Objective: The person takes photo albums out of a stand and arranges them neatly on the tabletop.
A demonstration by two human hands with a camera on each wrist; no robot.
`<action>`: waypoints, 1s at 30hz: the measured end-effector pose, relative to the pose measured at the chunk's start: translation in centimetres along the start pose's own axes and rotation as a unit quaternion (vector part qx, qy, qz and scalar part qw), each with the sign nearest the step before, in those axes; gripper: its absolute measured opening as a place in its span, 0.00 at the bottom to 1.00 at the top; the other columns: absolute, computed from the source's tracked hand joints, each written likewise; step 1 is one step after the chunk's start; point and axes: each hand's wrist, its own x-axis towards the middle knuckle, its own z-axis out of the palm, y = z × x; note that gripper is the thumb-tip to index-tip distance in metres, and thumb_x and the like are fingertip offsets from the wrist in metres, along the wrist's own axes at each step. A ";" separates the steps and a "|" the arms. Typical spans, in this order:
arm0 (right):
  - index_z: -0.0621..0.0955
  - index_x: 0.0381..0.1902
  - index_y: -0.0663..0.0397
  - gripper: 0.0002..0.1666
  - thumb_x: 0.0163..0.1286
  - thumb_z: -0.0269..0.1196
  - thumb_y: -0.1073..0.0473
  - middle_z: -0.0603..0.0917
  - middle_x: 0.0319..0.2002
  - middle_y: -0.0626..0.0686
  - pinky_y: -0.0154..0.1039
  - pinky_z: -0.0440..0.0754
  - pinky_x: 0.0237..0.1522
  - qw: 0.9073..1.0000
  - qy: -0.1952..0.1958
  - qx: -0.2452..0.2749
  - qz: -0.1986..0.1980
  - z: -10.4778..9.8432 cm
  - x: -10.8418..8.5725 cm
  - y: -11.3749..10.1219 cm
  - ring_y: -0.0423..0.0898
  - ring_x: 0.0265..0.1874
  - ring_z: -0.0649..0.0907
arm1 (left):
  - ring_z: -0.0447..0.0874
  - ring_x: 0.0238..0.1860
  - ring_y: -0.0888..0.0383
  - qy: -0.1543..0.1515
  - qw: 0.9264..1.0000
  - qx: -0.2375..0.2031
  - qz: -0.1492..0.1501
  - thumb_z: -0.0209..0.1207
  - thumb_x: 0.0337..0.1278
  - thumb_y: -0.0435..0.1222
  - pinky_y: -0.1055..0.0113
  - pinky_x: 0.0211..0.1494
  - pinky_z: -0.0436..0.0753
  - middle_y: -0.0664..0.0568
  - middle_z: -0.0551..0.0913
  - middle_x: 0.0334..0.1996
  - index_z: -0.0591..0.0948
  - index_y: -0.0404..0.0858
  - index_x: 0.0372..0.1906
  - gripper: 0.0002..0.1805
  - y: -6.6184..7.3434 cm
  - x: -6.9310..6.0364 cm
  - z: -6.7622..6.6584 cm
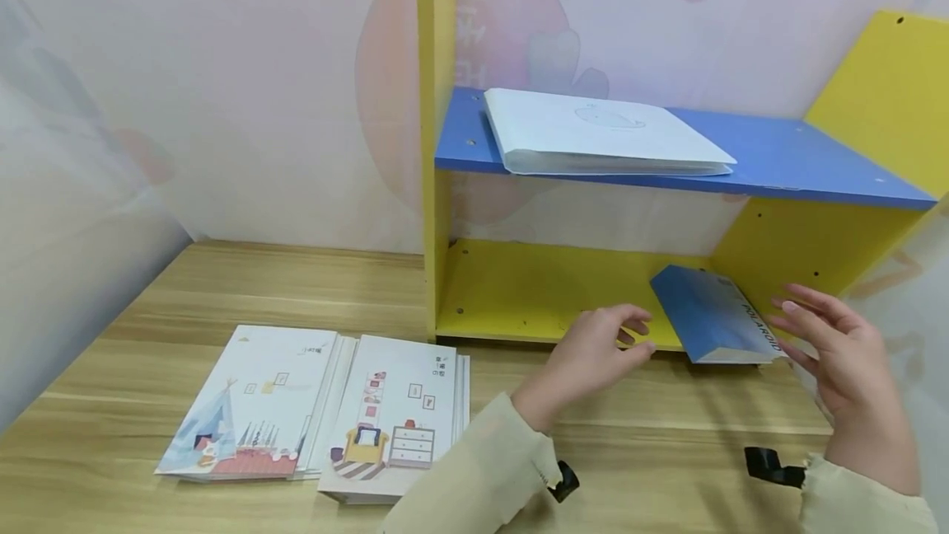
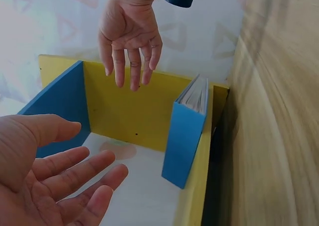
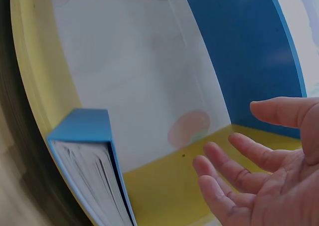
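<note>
A blue photo album [image 1: 708, 316] marked POLAROID lies on the yellow bottom board [image 1: 549, 283] of the shelf, near its right side. Its page edges show in the right wrist view, where the album [image 3: 82, 126] stands left of the fingers. My left hand [image 1: 589, 361] hovers left of the album with relaxed fingers, holding nothing. On the album's other side is my right hand [image 1: 841, 353], fingers loosely spread and apart from the album in the wrist views. In the left wrist view the right hand [image 2: 132, 41] hangs with its fingers extended.
A white album [image 1: 593, 130] lies flat on the blue upper shelf [image 1: 786, 147]. Two white illustrated albums [image 1: 259, 402] lie side by side on the wooden table [image 1: 119, 402] at left. A yellow upright panel [image 1: 433, 147] bounds the shelf's left side.
</note>
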 end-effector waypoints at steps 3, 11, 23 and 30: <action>0.78 0.55 0.36 0.17 0.74 0.59 0.62 0.86 0.43 0.34 0.25 0.83 0.35 0.999 0.023 -0.027 0.000 -0.4 -0.2 0.3 0.31 0.38 0.86 | 0.83 0.45 0.69 -0.003 1.000 -0.019 -0.001 0.62 0.66 0.40 0.81 0.45 0.79 0.57 0.85 0.52 0.79 0.45 0.61 0.20 -0.3 0.6 0.8; 0.75 0.57 0.36 0.17 0.73 0.61 0.58 0.85 0.40 0.30 0.24 0.83 0.34 0.997 0.048 -0.062 0.026 -1.4 -0.1 0.8 0.30 0.36 0.85 | 0.83 0.39 0.67 -0.011 0.993 -0.114 -0.032 0.65 0.63 0.38 0.78 0.40 0.80 0.57 0.87 0.46 0.81 0.45 0.58 0.19 -1.9 2.0 3.4; 0.73 0.59 0.31 0.20 0.72 0.62 0.53 0.79 0.37 0.25 0.23 0.80 0.30 0.984 0.092 -0.132 0.077 -3.6 -0.6 1.8 0.26 0.33 0.82 | 0.83 0.40 0.68 -0.006 0.983 -0.164 -0.081 0.67 0.61 0.37 0.76 0.38 0.81 0.59 0.86 0.46 0.82 0.45 0.57 0.19 -3.1 3.2 6.2; 0.74 0.50 0.27 0.13 0.73 0.61 0.53 0.78 0.35 0.22 0.21 0.80 0.33 0.975 0.054 -0.180 0.116 -4.7 -0.6 1.3 0.26 0.33 0.81 | 0.84 0.47 0.67 -0.011 0.983 -0.164 -0.077 0.67 0.61 0.37 0.76 0.41 0.82 0.58 0.83 0.57 0.79 0.45 0.62 0.23 -3.9 4.0 7.3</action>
